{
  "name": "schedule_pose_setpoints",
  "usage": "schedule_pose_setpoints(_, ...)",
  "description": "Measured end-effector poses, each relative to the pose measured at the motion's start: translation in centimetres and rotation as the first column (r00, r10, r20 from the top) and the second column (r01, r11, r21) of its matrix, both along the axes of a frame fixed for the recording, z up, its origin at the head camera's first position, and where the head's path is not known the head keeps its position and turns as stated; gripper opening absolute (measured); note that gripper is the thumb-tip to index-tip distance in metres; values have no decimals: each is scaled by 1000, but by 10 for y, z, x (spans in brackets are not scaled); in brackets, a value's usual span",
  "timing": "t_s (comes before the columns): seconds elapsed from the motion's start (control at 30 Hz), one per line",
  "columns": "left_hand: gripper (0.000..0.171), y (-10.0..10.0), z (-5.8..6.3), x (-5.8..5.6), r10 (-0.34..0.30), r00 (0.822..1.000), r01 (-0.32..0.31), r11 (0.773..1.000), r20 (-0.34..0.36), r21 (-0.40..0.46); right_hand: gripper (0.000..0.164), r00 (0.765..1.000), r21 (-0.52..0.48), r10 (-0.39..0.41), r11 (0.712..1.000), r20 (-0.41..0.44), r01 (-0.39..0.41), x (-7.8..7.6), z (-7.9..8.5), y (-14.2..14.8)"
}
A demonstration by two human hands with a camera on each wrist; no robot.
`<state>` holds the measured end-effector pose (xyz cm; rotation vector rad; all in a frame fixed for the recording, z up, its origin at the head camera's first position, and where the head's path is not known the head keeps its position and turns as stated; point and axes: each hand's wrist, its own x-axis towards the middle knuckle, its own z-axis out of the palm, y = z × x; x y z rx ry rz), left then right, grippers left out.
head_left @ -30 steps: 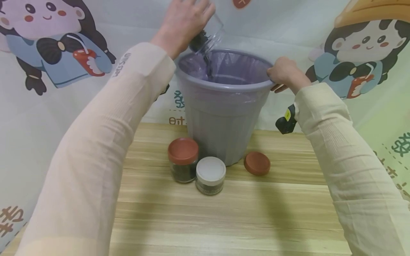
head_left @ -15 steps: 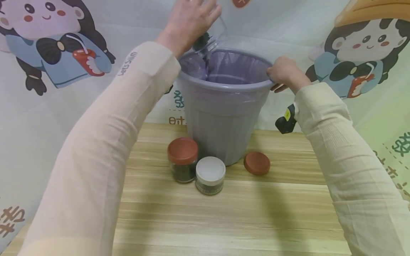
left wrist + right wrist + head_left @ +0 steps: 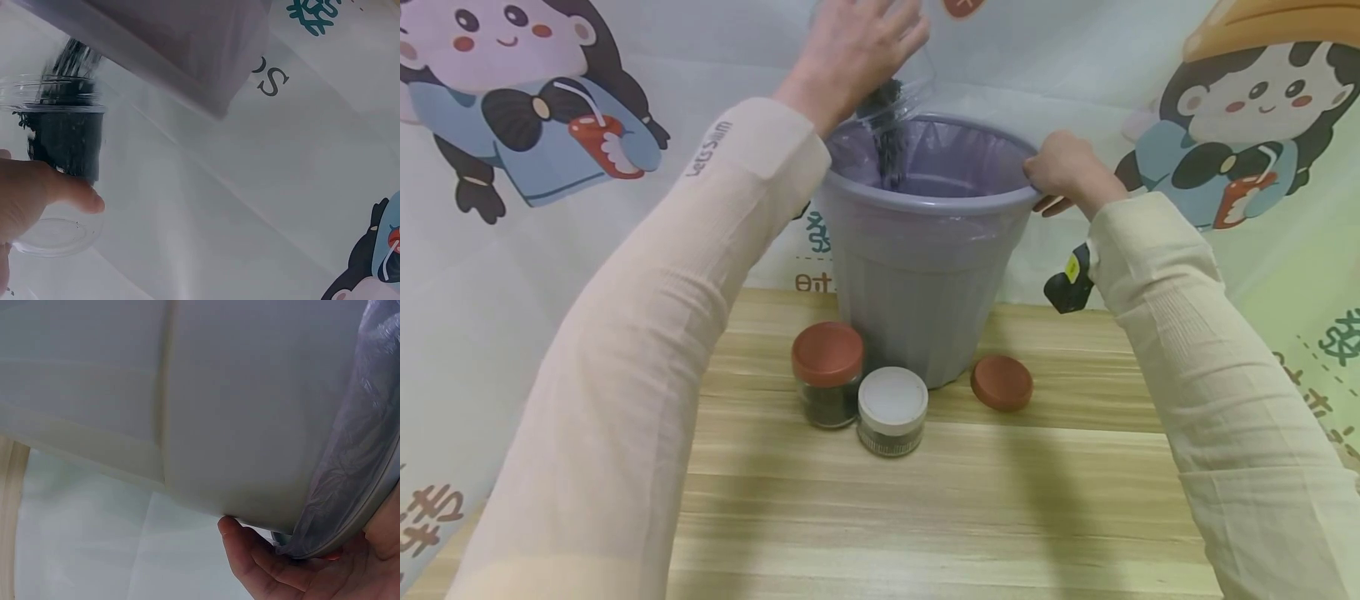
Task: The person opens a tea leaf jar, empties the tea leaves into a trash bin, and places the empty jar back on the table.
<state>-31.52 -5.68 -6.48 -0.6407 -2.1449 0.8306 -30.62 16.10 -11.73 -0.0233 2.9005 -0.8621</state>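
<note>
My left hand [image 3: 861, 50] grips a clear jar [image 3: 59, 234] tipped mouth-down above the left side of a grey trash can [image 3: 917, 275]. Dark loose bits [image 3: 891, 154] stream from the jar's mouth into the can, which has a thin purple liner bag [image 3: 973, 158] inside. In the left wrist view the thumb lies across the jar's wall, and a dark mass [image 3: 65, 140] fills the part near the mouth. At the can's right side my right hand [image 3: 1067, 171] holds the rim, fingers curled under it against the outer wall. The can's bottom inside is hidden.
In front of the can stand a jar with a red-brown lid [image 3: 827, 367] and a shorter jar with a white lid [image 3: 892, 408], both with dark contents. A loose red-brown lid [image 3: 1002, 383] lies to their right on the wooden table [image 3: 940, 525]. A printed cloth [image 3: 737, 50] hangs behind.
My left hand has shifted slightly right with the jar and tipped it further. The dark stream has grown thicker. My right hand stays at the rim.
</note>
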Motion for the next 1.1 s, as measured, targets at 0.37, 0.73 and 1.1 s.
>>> schedule_pose_setpoints(0.37,58,6,-1,3,33,997,-43,989,-71,-142,18,1000,2,-4,1000,2,4,0,0,0)
schedule_pose_setpoints(0.73,71,9,-4,7,67,987,-110,946,-147,-304,24,1000,12,-14,1000,5,14,-1,0,-2)
schedule_pose_setpoints(1.1,68,9,-8,9,-32,973,-94,851,-229,-518,32,1000,17,-18,1000,1,18,1,0,-2)
